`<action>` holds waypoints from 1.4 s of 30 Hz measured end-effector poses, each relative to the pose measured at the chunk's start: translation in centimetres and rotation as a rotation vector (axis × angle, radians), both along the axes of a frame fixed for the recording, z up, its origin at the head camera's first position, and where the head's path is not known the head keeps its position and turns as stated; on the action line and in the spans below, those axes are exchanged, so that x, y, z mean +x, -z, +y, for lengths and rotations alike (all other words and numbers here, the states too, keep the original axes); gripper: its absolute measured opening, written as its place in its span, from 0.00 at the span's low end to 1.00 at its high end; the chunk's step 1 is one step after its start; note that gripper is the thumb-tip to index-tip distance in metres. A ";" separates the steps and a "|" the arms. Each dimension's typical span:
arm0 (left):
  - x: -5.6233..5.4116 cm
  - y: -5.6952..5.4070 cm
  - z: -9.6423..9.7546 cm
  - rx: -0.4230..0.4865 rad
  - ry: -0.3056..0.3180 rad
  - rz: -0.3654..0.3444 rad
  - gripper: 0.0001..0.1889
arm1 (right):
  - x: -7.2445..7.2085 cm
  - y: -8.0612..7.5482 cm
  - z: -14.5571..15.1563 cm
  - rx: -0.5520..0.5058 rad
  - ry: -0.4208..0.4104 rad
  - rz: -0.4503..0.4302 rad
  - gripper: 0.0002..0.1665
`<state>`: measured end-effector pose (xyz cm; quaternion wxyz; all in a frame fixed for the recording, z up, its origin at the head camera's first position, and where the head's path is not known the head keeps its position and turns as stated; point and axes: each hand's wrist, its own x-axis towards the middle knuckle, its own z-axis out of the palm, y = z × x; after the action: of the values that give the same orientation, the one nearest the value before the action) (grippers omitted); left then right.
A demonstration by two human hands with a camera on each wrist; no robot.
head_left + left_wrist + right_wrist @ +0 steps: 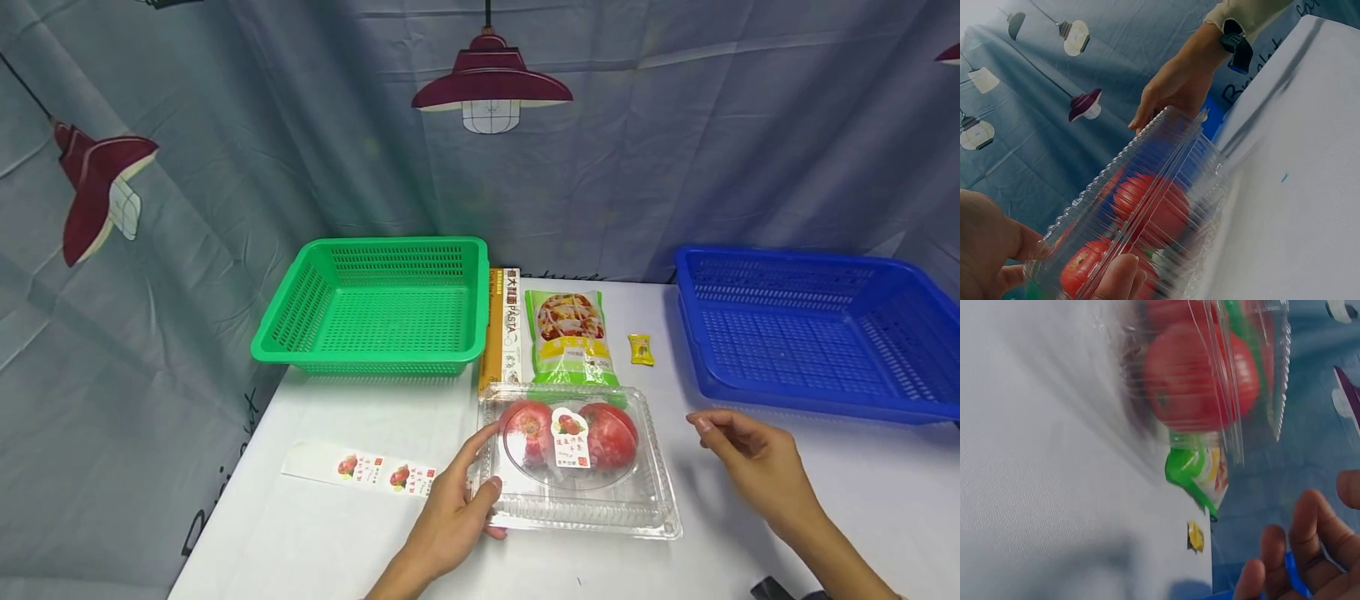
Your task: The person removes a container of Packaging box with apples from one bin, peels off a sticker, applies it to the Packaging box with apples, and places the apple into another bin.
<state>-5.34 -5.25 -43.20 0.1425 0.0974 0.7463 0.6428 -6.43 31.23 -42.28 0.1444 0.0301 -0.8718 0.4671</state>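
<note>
A clear plastic clamshell box (pixel 577 508) with two red tomatoes (pixel 611 437) inside is at the middle of the table front. Its lid bears a white fruit sticker (pixel 572 438). My left hand (pixel 453 504) grips the box by its left edge, thumb on top and fingers reaching under and along the side. In the left wrist view the tomatoes (pixel 1150 209) show through the ribbed wall. To the right of the box, apart from it, my right hand (pixel 757 467) hovers with loosely bent fingers and holds nothing.
A strip of fruit stickers (pixel 367 469) lies on the left. Behind the box are a pasta box (pixel 511 325), a green food bag (pixel 572 329) and a small yellow packet (pixel 641 349). A green basket (pixel 367 364) stands back left, a blue basket (pixel 787 402) back right.
</note>
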 end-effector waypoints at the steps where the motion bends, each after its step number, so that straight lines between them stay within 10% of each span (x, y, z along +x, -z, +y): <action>1: 0.0 0.0 0.0 0.000 -0.001 -0.001 0.33 | 0.0 0.1 0.3 -0.015 0.013 -0.023 0.08; 14: 0.0 0.1 0.2 0.038 0.000 0.006 0.34 | -0.1 0.2 3.7 -0.095 0.055 -0.129 0.23; 27: 0.2 0.5 0.3 0.150 -0.029 -0.031 0.35 | -0.5 1.0 6.4 -0.409 0.053 -0.125 0.18; 42: 0.0 -1.6 -0.2 0.219 -0.009 -0.032 0.35 | -1.2 1.3 7.2 -0.514 0.107 -0.122 0.20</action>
<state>-5.38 -5.44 -41.62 0.1400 0.0987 0.6697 0.7226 -7.60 38.39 -43.62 0.1191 -0.0820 -0.7321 0.6657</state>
